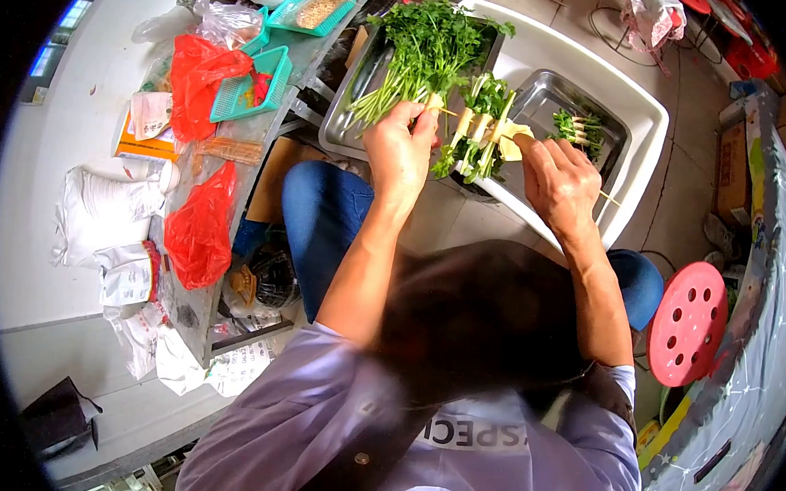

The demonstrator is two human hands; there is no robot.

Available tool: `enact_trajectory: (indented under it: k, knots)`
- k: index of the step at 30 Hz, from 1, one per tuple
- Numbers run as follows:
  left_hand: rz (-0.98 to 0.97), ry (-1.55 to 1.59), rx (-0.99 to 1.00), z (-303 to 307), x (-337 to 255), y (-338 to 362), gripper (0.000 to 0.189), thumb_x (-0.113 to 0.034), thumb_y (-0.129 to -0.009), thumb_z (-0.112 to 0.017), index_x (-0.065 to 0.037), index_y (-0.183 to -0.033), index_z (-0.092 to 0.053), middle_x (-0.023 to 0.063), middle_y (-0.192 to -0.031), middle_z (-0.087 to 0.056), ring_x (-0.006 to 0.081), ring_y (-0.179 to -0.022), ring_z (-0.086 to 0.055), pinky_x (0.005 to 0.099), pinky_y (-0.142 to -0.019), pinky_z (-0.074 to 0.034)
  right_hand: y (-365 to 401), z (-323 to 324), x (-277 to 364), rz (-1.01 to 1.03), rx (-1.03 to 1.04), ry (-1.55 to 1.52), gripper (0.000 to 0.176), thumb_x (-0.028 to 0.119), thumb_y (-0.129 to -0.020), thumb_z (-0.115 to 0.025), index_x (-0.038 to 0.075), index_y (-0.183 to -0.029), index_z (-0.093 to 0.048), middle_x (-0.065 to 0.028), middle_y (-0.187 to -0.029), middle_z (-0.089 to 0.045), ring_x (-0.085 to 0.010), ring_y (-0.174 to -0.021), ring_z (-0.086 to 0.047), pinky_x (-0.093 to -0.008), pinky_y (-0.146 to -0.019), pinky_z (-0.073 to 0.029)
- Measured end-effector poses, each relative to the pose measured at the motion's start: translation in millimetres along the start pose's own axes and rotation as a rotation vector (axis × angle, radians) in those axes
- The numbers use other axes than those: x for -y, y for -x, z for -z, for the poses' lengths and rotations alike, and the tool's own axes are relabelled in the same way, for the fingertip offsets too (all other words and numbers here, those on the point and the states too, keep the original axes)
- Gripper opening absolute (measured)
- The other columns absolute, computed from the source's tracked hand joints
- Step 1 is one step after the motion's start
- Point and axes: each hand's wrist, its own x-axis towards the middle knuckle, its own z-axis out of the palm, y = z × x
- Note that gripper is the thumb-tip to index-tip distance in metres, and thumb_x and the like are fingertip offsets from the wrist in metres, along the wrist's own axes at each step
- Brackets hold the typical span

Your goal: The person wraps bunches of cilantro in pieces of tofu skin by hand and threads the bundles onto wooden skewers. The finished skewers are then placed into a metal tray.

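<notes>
Bamboo first: a thin bamboo skewer runs through my right hand, its bare end poking out past the knuckles towards the lower right. Its long axis slants up and to the left, across the gap to my left hand. The right hand is clenched round the stick, forefinger pressed on a yellowish tofu-skin wrap. The left hand is closed too, fingertips pinching the nearest of the coriander bundles threaded on the skewer. Those bundles sit between the two hands, stems crossing the stick almost at right angles, leaves hanging towards me; the left hand is touching them, the right is just beside. Beyond the left hand lies a loose coriander bunch in a steel tray. Beyond the right hand a second steel tray holds finished skewers, set inside a white tub. Well off to the left stands a narrow bench with red plastic bags and green baskets; a red stool is at my right.
</notes>
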Motion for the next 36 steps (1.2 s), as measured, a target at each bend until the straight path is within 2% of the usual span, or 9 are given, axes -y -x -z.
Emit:
enact_trajectory:
  k: [11, 14, 18, 21, 23, 26, 27, 31, 36]
  knots:
    - [-0.098, -0.243, -0.022, -4, -6, 9, 0.015, -0.008, -0.081, -0.066, 0.005, -0.088, -0.066, 0.0061, -0.069, -0.066, 0.0058, -0.058, -0.055, 0.0226, -0.052, -0.044, 1, -5, 5, 0.015, -0.020, -0.016, 0.017, 0.002, -0.072, -0.066, 0.009, -0.086, -0.061, -0.0026, -0.061, -0.050, -0.0180, -0.054, -0.051, -0.0302, -0.051, -0.044]
    - [-0.099, -0.182, -0.056, -11, -5, 13, 0.015, -0.015, -0.078, -0.067, 0.000, -0.082, -0.066, 0.0140, -0.066, -0.064, 0.0221, -0.054, -0.061, 0.0326, -0.055, -0.048, 2, -3, 5, 0.006, -0.005, -0.007, 0.016, 0.002, -0.072, -0.065, 0.010, -0.085, -0.061, -0.0025, -0.062, -0.051, -0.0178, -0.055, -0.052, -0.0297, -0.051, -0.044]
    - [-0.080, -0.056, 0.007, -13, -4, 11, 0.017, -0.011, -0.082, -0.067, 0.003, -0.091, -0.066, 0.0069, -0.075, -0.067, 0.0060, -0.065, -0.057, 0.0225, -0.058, -0.046, 1, -1, 3, -0.041, 0.005, -0.010, 0.013, 0.002, -0.074, -0.063, 0.010, -0.085, -0.061, -0.0039, -0.065, -0.054, -0.0192, -0.057, -0.054, -0.0305, -0.052, -0.045]
    - [-0.054, -0.096, 0.112, -12, 1, 8, 0.026, -0.018, -0.086, -0.064, 0.002, -0.102, -0.062, 0.0060, -0.081, -0.065, 0.0099, -0.069, -0.061, 0.0230, -0.061, -0.049, 10, -10, -24, -0.104, 0.007, 0.050, 0.010, 0.004, -0.077, -0.061, 0.010, -0.085, -0.061, -0.0065, -0.065, -0.054, -0.0223, -0.059, -0.056, -0.0327, -0.054, -0.046]
    - [-0.029, -0.064, 0.148, -12, 7, 8, 0.031, -0.020, -0.088, -0.061, 0.000, -0.112, -0.057, 0.0058, -0.084, -0.063, 0.0139, -0.069, -0.063, 0.0250, -0.059, -0.052, 14, -9, -44, -0.382, 0.079, 0.093, 0.009, 0.009, -0.082, -0.056, 0.010, -0.089, -0.062, -0.0107, -0.075, -0.062, -0.0285, -0.070, -0.061, -0.0372, -0.060, -0.048]
    - [0.061, -0.024, 0.217, -13, 16, 8, 0.029, -0.020, -0.089, -0.060, 0.001, -0.109, -0.059, 0.0074, -0.088, -0.064, 0.0142, -0.073, -0.064, 0.0244, -0.060, -0.051, 32, -19, -81, -0.740, 0.174, 0.166, 0.015, 0.012, -0.083, -0.049, 0.010, -0.094, -0.059, -0.0145, -0.088, -0.066, -0.0325, -0.078, -0.064, -0.0442, -0.065, -0.049]
    - [0.054, -0.034, 0.229, -13, 20, 9, 0.028, -0.019, -0.089, -0.060, 0.001, -0.108, -0.059, 0.0078, -0.090, -0.064, 0.0142, -0.074, -0.064, 0.0243, -0.061, -0.051, 35, -21, -91, -0.892, 0.300, 0.171, 0.021, 0.013, -0.082, -0.048, 0.010, -0.099, -0.060, -0.0184, -0.095, -0.065, -0.0349, -0.086, -0.063, -0.0457, -0.071, -0.048]
    - [0.045, -0.044, 0.279, -15, 29, 10, 0.026, -0.018, -0.089, -0.059, 0.000, -0.108, -0.060, 0.0088, -0.093, -0.065, 0.0141, -0.076, -0.065, 0.0243, -0.063, -0.050, 61, -52, -123, -1.033, 0.279, 0.112, 0.027, 0.012, -0.078, -0.047, 0.001, -0.100, -0.058, -0.0248, -0.095, -0.063, -0.0398, -0.089, -0.061, -0.0462, -0.080, -0.047]
    - [0.106, -0.040, 0.278, -9, 34, 10, 0.024, -0.017, -0.089, -0.059, 0.000, -0.107, -0.061, 0.0080, -0.091, -0.067, 0.0131, -0.076, -0.064, 0.0241, -0.063, -0.050, 81, -73, -134, -1.054, 0.431, 0.166, 0.035, 0.013, -0.079, -0.046, -0.004, -0.109, -0.053, -0.0281, -0.111, -0.055, -0.0417, -0.102, -0.056, -0.0462, -0.088, -0.044]
